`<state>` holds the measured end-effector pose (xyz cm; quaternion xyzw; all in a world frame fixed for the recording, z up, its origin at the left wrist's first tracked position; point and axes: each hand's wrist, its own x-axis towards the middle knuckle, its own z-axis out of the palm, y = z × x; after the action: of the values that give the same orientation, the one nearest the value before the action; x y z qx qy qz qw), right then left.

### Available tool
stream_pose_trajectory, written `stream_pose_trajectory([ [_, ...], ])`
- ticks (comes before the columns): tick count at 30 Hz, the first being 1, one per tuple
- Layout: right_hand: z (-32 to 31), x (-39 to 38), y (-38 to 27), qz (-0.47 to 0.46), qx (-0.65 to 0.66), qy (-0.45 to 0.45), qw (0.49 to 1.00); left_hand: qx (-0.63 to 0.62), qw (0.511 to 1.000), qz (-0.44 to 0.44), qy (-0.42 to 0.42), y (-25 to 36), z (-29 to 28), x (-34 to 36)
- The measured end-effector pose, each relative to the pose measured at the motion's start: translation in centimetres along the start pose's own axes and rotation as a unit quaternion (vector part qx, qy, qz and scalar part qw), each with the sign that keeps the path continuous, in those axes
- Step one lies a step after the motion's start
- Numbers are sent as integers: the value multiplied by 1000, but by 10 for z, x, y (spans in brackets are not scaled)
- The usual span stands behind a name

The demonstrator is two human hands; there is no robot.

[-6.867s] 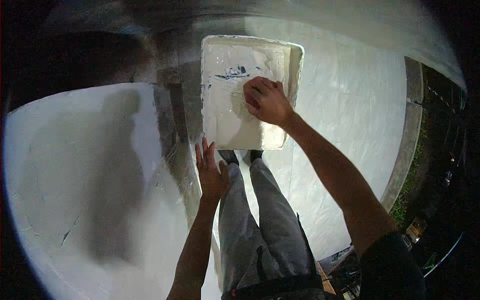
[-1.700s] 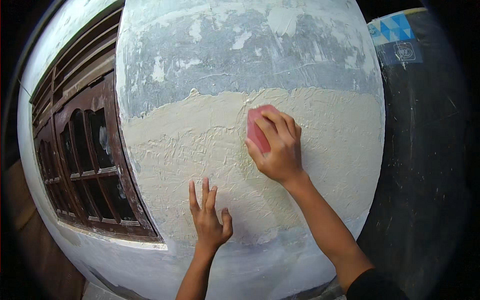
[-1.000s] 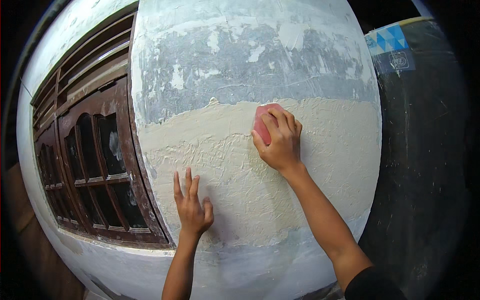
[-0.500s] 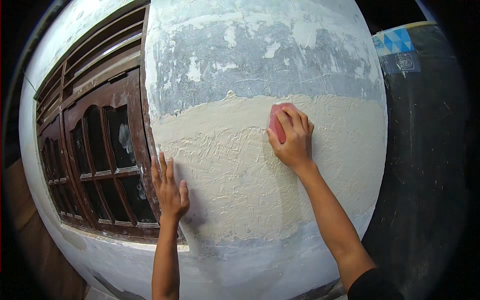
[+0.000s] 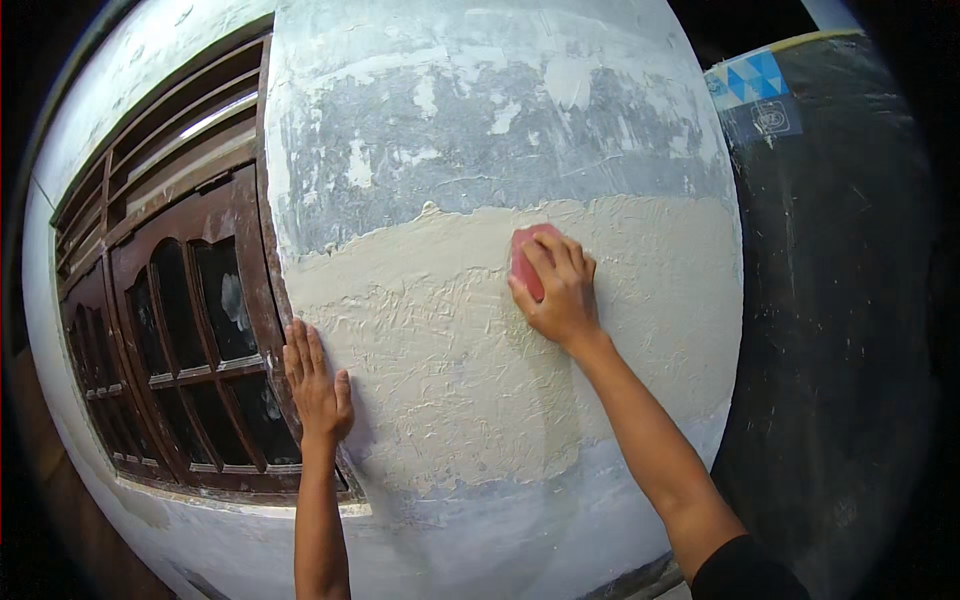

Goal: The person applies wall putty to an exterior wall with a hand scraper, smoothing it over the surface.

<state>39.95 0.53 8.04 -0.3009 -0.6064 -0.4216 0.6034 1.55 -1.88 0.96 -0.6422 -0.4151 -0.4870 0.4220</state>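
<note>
My right hand (image 5: 560,295) is closed around a flat pinkish-red sanding pad (image 5: 527,262), holding it against the wall. The pad is on the upper part of a cream, rough-textured coat of filler (image 5: 440,370), just below its ragged top edge. My fingers cover the pad's right side. My left hand (image 5: 318,390) lies with its fingers stretched out along the wall's edge beside the brown window frame (image 5: 272,240). It holds nothing, and its thumb points up, apart from the fingers.
Above the cream band, the wall has a grey, patchy strip (image 5: 400,140); below it is a pale painted strip (image 5: 500,540). A wooden window (image 5: 190,330) with dark panes is at left. At right stands a dark panel (image 5: 820,300) with a blue-and-white sticker (image 5: 748,80).
The whole view has shifted, so wall and window sit slightly lower and further left. Against the wall, both hands have barely moved. My left fingers look closer together.
</note>
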Motion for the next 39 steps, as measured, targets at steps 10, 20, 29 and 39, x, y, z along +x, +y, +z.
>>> stream_pose_trajectory([
  [10,3,20,3,-20,14,14,1000,68,998,5,-2,0,6,2],
  [20,-2,11,0,-31,15,8,999,83,996,21,11,-1,9,1],
  [29,-12,-28,-3,-63,25,-23,997,82,996,16,14,-7,6,-3],
  [39,-12,-34,10,-52,7,-54,997,68,998,13,7,-8,4,-3],
])
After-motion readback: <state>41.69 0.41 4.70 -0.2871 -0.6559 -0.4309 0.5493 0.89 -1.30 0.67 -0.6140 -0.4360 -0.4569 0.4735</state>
